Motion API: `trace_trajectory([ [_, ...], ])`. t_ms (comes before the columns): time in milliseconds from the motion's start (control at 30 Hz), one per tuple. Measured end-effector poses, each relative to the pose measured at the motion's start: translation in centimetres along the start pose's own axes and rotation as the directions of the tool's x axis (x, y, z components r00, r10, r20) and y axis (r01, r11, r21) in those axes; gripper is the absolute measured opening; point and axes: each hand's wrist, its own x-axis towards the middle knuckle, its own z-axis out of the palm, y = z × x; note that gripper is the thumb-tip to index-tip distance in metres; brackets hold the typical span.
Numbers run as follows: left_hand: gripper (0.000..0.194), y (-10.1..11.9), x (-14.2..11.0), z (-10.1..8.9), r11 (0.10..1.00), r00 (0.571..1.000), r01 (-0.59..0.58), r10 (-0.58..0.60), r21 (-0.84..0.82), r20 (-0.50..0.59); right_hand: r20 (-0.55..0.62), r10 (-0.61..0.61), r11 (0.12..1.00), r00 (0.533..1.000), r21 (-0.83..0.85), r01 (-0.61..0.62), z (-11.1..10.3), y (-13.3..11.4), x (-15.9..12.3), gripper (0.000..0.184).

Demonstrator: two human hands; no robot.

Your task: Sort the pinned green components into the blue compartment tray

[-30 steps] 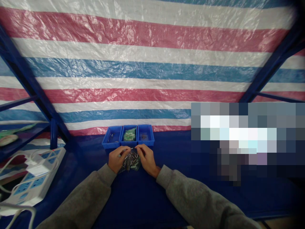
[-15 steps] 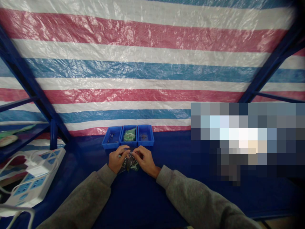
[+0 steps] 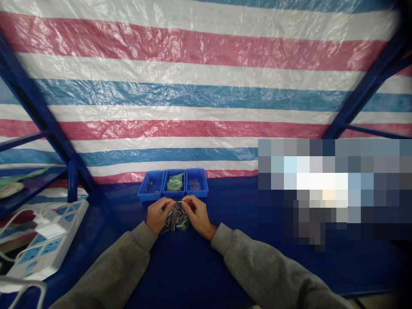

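Note:
Between the fingertips of both hands runs a thin, silvery rod-like piece [image 3: 178,201], too small to name more exactly. My left hand [image 3: 159,214] pinches its left end, and my right hand [image 3: 197,214] pinches its right end. Just below the fingers lies a clear plastic bag [image 3: 183,225] with a heap of small metal rods [image 3: 173,219], some dark and some shiny. The hands partly cover this heap on both sides.
Three blue bins stand side by side behind the hands: the left bin [image 3: 139,197] with a few thin pieces, the middle with a green-and-white packet [image 3: 175,182], the right with small parts. A white power strip [image 3: 61,249] with cables lies at left. A pixelated patch hides the right.
My fingertips have drawn slightly apart and up, and the thin silvery piece now shows level between them. The bag and the bins have stayed in place.

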Motion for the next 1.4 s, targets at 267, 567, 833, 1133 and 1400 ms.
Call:
trace_trajectory([
  [267, 0.022, 0.1, -0.1, -0.2, 1.000, 1.000, 0.005, -0.004, -0.028, 0.026, 0.021, -0.070, 0.996, 0.997, -0.060, 0.071, -0.1, -0.2, 0.1, 0.026],
  [567, 0.015, 0.3, -0.2, -0.2, 0.995, 0.999, -0.041, 0.039, -0.093, -0.018, 0.087, -0.092, 0.992, 0.992, -0.075, 0.098, 0.1, 0.2, 0.2, 0.030],
  [833, 0.018, -0.1, -0.5, 0.0, 0.977, 0.993, 0.113, -0.115, -0.183, -0.001, 0.089, -0.076, 0.990, 0.993, -0.112, 0.086, 0.2, 0.6, 0.1, 0.032],
  [1133, 0.019, -0.3, -0.4, 0.2, 0.998, 0.999, 0.043, -0.044, -0.049, -0.031, 0.082, -0.068, 0.988, 0.994, -0.133, 0.079, 0.2, 0.4, 0.1, 0.033],
  [1400, 0.019, -2.0, 0.7, -0.9, 0.983, 0.978, -0.092, 0.119, 0.159, -0.172, 0.083, -0.071, 0.989, 0.994, -0.126, 0.081, 0.2, 0.4, 0.0, 0.033],
])
